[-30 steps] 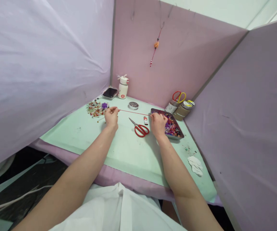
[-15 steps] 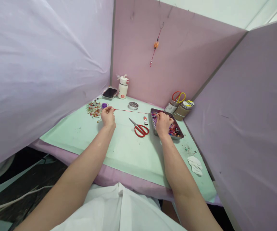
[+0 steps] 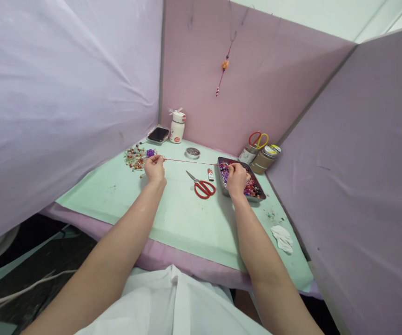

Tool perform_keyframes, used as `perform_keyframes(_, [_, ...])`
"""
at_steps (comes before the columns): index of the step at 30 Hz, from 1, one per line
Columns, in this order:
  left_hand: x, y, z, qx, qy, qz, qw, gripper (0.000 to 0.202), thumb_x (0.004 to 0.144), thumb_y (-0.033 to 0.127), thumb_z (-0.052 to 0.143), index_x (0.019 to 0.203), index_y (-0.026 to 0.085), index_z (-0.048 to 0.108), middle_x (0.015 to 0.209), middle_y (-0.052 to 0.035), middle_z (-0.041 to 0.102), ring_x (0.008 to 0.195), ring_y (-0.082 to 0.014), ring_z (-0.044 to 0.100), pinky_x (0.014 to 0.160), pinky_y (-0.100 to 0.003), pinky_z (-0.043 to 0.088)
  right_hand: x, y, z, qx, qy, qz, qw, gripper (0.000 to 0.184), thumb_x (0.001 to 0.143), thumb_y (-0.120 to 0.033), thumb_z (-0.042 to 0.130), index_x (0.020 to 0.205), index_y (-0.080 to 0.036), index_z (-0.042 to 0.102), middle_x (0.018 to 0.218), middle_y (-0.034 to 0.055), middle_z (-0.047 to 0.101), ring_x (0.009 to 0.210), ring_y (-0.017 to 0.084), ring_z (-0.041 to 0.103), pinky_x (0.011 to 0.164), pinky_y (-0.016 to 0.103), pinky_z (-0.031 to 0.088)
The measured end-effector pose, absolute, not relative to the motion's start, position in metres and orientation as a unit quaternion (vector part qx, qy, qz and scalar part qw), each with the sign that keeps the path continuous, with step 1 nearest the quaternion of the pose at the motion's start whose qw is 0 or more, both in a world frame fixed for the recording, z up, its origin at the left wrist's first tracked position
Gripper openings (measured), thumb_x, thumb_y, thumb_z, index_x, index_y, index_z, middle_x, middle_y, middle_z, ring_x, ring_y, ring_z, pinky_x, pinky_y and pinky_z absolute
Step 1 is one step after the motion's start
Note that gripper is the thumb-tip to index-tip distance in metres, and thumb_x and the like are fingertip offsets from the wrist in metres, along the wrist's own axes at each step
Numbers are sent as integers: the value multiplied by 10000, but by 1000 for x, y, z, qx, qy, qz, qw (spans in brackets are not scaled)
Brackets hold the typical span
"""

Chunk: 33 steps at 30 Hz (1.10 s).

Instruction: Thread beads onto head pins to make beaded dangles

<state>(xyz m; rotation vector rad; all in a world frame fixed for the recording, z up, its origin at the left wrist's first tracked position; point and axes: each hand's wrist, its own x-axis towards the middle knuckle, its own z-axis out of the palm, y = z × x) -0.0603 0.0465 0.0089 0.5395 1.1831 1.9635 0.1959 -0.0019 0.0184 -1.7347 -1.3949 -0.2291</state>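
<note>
A thin red cord (image 3: 194,162) stretches straight and taut between my two hands, above the table. My left hand (image 3: 155,170) pinches its left end, close to a purple beaded piece (image 3: 150,152) and a pile of small beaded strands (image 3: 135,159). My right hand (image 3: 237,179) is closed on the other end, over a metal tray (image 3: 224,190) of mixed purple, red and dark beads (image 3: 252,190). Under the cord lie red-handled scissors (image 3: 204,188), blades towards the back left, and a small red and white lighter (image 3: 211,174).
At the back stand a white bottle (image 3: 177,127), a dark-screened phone (image 3: 158,135) and a round dish (image 3: 193,152). A can with scissors (image 3: 248,153) and a jar (image 3: 265,159) stand behind the tray. A white cloth (image 3: 282,239) lies right; a beaded string (image 3: 225,65) hangs above.
The whole view has shifted very slightly. Both hands hold the cord taut as before, and the things on the table have not moved.
</note>
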Motion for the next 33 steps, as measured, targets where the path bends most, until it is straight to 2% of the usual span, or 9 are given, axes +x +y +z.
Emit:
perform_keyframes(9, [-58,43,9,323,475,750,327,58,701,124,619,714,165,581,665,-2,577,656,-116,561,684,-241,442,197,-2,17,-702,-562,-104,425,292,941,-314,330,883,-185,586,906,83,670,902,224,523,855,361,221])
perform_keyframes(13, [-56,41,5,436,513,670,312,19,702,167,636,684,169,642,708,-45,620,746,-188,588,803,-339,442,195,-2,17,-696,-573,-114,417,297,946,-310,325,885,-183,587,904,89,665,909,225,516,846,358,216])
perform_keyframes(15, [-55,38,4,476,545,635,271,12,685,188,669,677,183,661,808,-80,642,923,-258,579,917,-419,397,193,-2,16,-692,-582,-120,410,292,947,-305,329,891,-182,588,892,87,665,904,225,515,842,357,214])
perform_keyframes(17, [-53,33,5,488,569,629,207,62,662,206,703,719,197,680,1029,-113,629,1154,-318,473,1021,-479,302,190,-3,16,-686,-592,-122,405,284,948,-302,339,886,-186,590,886,74,668,894,219,516,840,355,211])
perform_keyframes(20, [-44,22,9,528,550,627,160,160,722,220,655,875,191,689,1259,-136,534,1270,-316,379,1076,-480,238,181,-7,15,-663,-621,-120,400,278,953,-294,345,871,-191,590,898,56,670,884,204,518,842,349,209])
perform_keyframes(23, [-29,10,12,638,432,599,217,258,787,218,589,1037,186,642,1241,-121,560,1212,-241,466,1073,-400,289,166,-13,14,-622,-671,-118,385,268,958,-290,359,856,-192,587,893,46,667,868,187,519,854,345,211])
perform_keyframes(26, [-15,-1,11,680,345,553,336,306,839,283,543,1130,200,589,1206,-98,598,1156,-202,527,1019,-354,365,147,-21,12,-576,-725,-107,363,240,955,-293,396,840,-200,586,867,31,659,874,176,525,851,334,221])
perform_keyframes(29, [-7,-5,9,644,300,543,448,325,860,367,517,1121,183,578,1107,-95,639,1066,-190,583,943,-329,427,132,-27,9,-543,-758,-104,347,231,955,-294,408,844,-199,588,830,23,647,840,168,530,830,328,235])
perform_keyframes(33, [-6,-5,7,606,308,539,498,333,850,448,520,1017,172,598,908,-60,657,847,-162,617,796,-304,482,125,-30,7,-531,-769,-104,340,245,963,-299,392,864,-207,596,824,20,639,825,164,530,823,327,242])
